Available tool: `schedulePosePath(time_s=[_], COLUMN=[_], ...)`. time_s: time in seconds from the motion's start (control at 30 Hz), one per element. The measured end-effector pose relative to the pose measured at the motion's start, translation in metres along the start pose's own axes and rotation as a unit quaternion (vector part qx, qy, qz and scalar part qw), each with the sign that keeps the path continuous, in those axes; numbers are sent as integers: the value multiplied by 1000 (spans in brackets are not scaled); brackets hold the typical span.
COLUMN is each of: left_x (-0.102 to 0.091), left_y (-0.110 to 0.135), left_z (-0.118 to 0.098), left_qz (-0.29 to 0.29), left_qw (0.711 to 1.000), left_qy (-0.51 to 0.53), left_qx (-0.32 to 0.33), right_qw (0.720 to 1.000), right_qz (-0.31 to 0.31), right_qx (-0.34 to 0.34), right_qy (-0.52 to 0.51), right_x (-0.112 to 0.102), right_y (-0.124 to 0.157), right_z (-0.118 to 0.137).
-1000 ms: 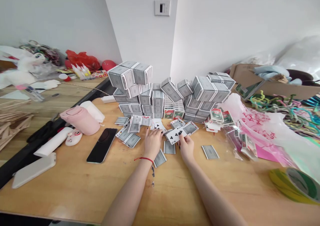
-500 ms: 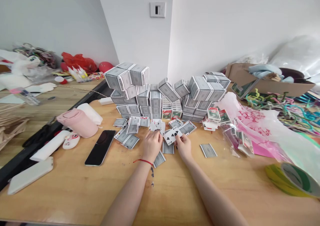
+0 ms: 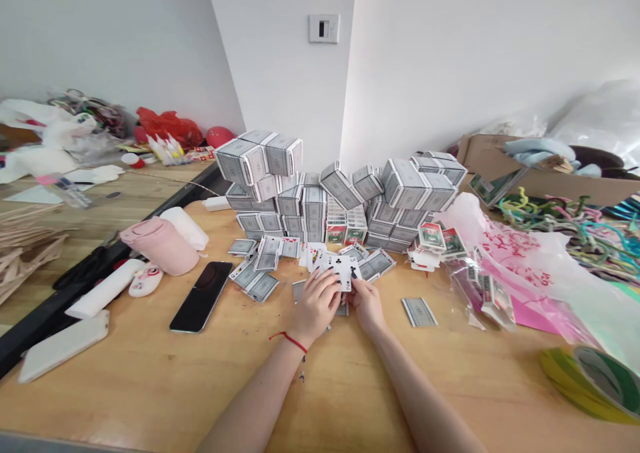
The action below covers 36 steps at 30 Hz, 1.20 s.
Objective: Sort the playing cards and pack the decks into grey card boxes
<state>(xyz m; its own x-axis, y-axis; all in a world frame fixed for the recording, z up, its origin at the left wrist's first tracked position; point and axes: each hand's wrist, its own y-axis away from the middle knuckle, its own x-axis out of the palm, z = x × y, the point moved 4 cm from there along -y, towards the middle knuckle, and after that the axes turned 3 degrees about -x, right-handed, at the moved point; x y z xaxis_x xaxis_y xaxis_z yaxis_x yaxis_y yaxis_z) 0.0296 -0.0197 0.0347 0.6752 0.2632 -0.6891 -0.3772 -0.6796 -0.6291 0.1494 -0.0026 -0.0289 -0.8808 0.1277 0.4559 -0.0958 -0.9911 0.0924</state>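
Observation:
My right hand [image 3: 369,303] is closed on a face-up playing card [image 3: 355,274] with a 3 of clubs corner showing. Against its left side lies another face-up playing card [image 3: 339,266] with a 2 in its corner, and the fingers of my left hand [image 3: 316,301] are closed over its lower left. The two cards overlap between my hands, and my fingers hide part of them. Just beyond, several loose cards [image 3: 313,253] lie face up on the table, while face-down cards [image 3: 254,283] are spread to the left. A single face-down card [image 3: 419,312] lies to the right.
Behind my hands stand stacked blocks of folded cards [image 3: 260,159] and card boxes [image 3: 345,231]. A black phone [image 3: 201,296], a pink roll [image 3: 163,245] and white pieces are at the left. Yellow-green tape [image 3: 560,379], plastic bags [image 3: 520,259] and pipe cleaners [image 3: 550,216] lie right.
My left hand has come from the loose face-up cards back to the right, now at the card in my right hand. The two cards have come together. The view has shifted slightly.

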Motion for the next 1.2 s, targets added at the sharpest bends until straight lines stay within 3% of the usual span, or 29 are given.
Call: schedulePosePath(time_s=[0.27,0.5,0.6,0.73,0.87,0.93,1.1,1.2], left_x=[-1,-9,0,8,14,14,10,9], left_y=[1,2,6,10,12,13,13,13], left_z=[0,23,38,54,57,58,60,58], left_qz=[28,-61,-40,-45,28,36,17,15], left_qw=[998,981,945,860,802,799,836,844], left_qy=[64,100,204,345,415,414,357,342], left_qx=[-2,-155,-252,-373,-428,-435,-416,-413], right_qw=[998,999,999,998,997,995,993,993], right_qz=[-44,-14,0,22,40,31,-8,-15], right_qx=[-34,-46,-39,-35,-31,-33,-55,-56], right_qy=[12,21,36,44,54,84,109,107], right_x=[-5,-2,1,4,5,3,1,0], right_y=[1,0,1,3,2,1,2,5], right_z=[3,5,5,7,3,1,5,7])
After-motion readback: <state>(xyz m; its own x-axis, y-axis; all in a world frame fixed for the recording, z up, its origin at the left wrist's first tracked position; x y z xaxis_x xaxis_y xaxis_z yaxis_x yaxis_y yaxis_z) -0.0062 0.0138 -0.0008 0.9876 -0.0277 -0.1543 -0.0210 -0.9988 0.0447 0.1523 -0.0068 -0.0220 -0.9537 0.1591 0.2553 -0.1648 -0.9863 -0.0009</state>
